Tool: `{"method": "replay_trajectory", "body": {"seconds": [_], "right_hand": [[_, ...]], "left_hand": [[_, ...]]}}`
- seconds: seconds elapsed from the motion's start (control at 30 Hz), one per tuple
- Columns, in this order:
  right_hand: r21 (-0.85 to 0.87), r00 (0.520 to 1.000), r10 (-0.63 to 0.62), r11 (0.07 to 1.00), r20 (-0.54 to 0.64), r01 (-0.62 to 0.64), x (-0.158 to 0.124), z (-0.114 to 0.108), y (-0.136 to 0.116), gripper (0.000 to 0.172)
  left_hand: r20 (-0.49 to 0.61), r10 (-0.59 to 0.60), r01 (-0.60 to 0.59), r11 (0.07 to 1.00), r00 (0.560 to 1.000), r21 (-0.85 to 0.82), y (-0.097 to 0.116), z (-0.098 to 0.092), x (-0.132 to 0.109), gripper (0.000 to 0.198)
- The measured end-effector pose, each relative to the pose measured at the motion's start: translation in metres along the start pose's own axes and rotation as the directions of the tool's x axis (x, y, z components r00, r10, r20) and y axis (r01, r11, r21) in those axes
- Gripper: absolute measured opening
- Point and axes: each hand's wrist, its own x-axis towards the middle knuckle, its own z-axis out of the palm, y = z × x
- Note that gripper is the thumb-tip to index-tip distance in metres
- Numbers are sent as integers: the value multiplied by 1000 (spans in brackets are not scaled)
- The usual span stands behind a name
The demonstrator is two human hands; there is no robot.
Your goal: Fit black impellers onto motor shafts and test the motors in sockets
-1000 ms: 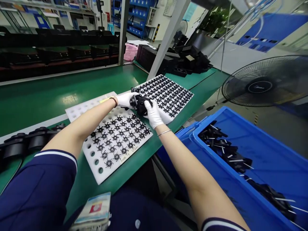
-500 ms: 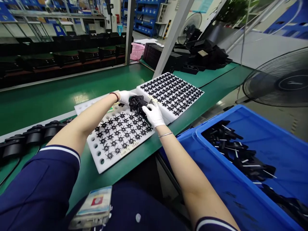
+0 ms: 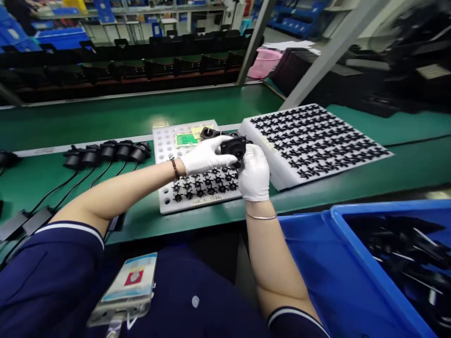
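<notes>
Both my hands wear white gloves and meet above a white foam tray (image 3: 165, 141) that holds several small black impellers (image 3: 207, 183). My left hand (image 3: 204, 157) is closed on the left side of a small black pump housing (image 3: 233, 146). My right hand (image 3: 254, 173) grips the same housing from below and from the right. The housing hangs just above the tray's near rows. A green card (image 3: 186, 139) lies on the tray's far part.
A second white foam tray (image 3: 282, 176), full of black impellers, lies to the right. A row of black cylindrical parts with cables (image 3: 105, 151) stands on the green bench (image 3: 88, 122) at left. A blue bin (image 3: 355, 263) of black parts sits at lower right. A badge (image 3: 128, 281) hangs at my chest.
The view has swung to the left, so the trays and bin sit further right. Both hands still hold the black housing over the near tray, with the right hand now more beneath it.
</notes>
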Motion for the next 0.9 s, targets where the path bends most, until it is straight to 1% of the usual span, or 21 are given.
{"method": "replay_trajectory", "body": {"seconds": [0.07,0.13,0.17,0.2,0.23,0.27,0.3,0.33,0.37,0.4,0.43,0.47,0.5,0.53,0.57,0.63,0.73,0.77,0.83,0.9], "right_hand": [[97,995,21,995,96,-31,-27,17,-12,46],[168,983,47,983,180,-78,-54,32,-16,55],[191,979,69,976,192,-106,-66,37,-16,60],[212,978,98,968,183,-137,-75,40,-15,60],[254,976,144,950,164,-183,-81,40,-13,55],[322,967,203,915,153,-243,-84,37,-11,47],[406,952,262,862,158,-305,-83,32,-9,37],[486,933,312,797,178,-359,-81,25,-8,30],[546,914,349,734,206,-404,-78,17,-7,25],[581,897,377,686,232,-438,-75,9,-8,24],[594,885,397,660,244,-460,-72,2,-10,25],[591,877,412,653,248,-474,-71,-3,-11,28],[580,870,426,654,249,-486,-71,-7,-13,30],[568,864,438,656,250,-497,-73,-9,-14,33],[557,860,447,660,248,-504,-77,-9,-15,35],[536,857,453,673,247,-510,-85,-7,-15,37],[527,860,440,682,258,-507,-94,-1,-17,32],[526,861,436,684,262,-506,-96,1,-18,30],[520,863,427,689,271,-505,-98,5,-22,26],[507,866,410,702,286,-500,-99,11,-26,29]], "left_hand": [[-142,-38,46,998,989,52,7,19,-34,51],[-262,-34,66,992,965,112,9,38,-67,36],[-283,-20,58,990,959,125,8,45,-82,35],[-273,-2,37,991,962,126,5,49,-95,39],[-240,19,11,992,971,123,0,48,-106,44],[-214,31,-4,992,976,126,-8,44,-114,48],[-208,18,12,989,978,146,-18,35,-119,48],[-224,-30,72,980,974,185,-31,22,-119,46],[-265,-103,168,957,959,235,-47,7,-117,43],[-309,-189,282,915,932,290,-63,-8,-112,43],[-320,-260,365,869,911,335,-80,-22,-105,47],[-299,-302,401,839,905,368,-95,-34,-97,51],[-260,-323,406,824,910,395,-107,-43,-89,55],[-222,-320,386,825,921,412,-117,-48,-83,56],[-193,-305,359,833,933,420,-124,-50,-78,54],[-181,-280,331,850,943,409,-130,-47,-73,46],[-237,-291,357,879,927,318,-129,-38,-78,34],[-275,-305,378,885,912,272,-128,-36,-81,30],[-376,-333,419,891,865,176,-128,-36,-87,25],[-459,-346,432,897,818,92,-131,-40,-92,25]]}}
